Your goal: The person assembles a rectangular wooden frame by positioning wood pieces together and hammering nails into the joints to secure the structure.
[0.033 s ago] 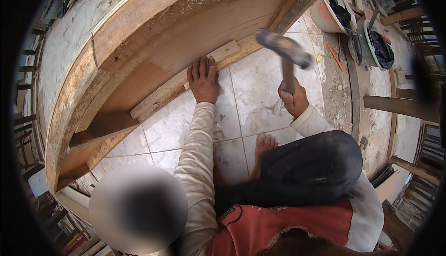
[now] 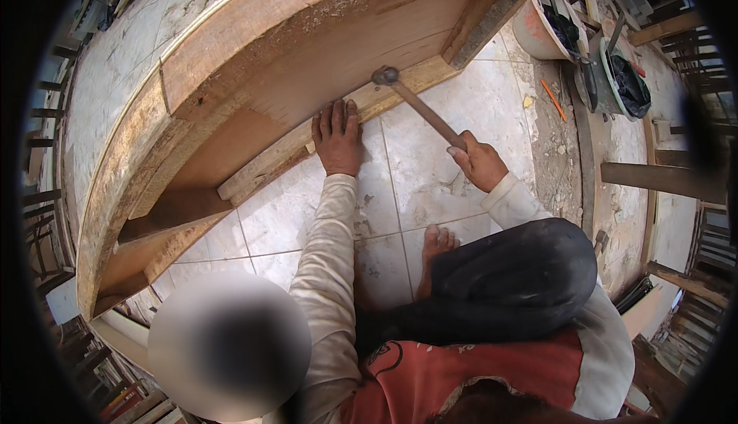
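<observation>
A large wooden frame with a plywood panel [image 2: 369, 59] leans across the far side. Along its lower inner edge lies a wooden strip [image 2: 265, 159]. My left hand [image 2: 338, 138] presses on this strip, fingers stretched out over the wood and holding nothing. In my right hand [image 2: 481, 161] is a hammer [image 2: 430, 116], gripped by its handle. The hammer's head rests at the strip's right end, just right of my left fingers. Whether a nail is under the head cannot be seen.
Pale floor tiles [image 2: 430, 162] lie beneath the frame, with my bare foot [image 2: 440, 241] on them. An orange pencil-like stick [image 2: 553, 99] lies on broken flooring at right. Beyond it stand a white bucket [image 2: 530, 28] and a container with a black bag [image 2: 630, 82].
The hammer has swung down and left, from raised above the tiles onto the strip's right end. My left hand has stayed on the strip.
</observation>
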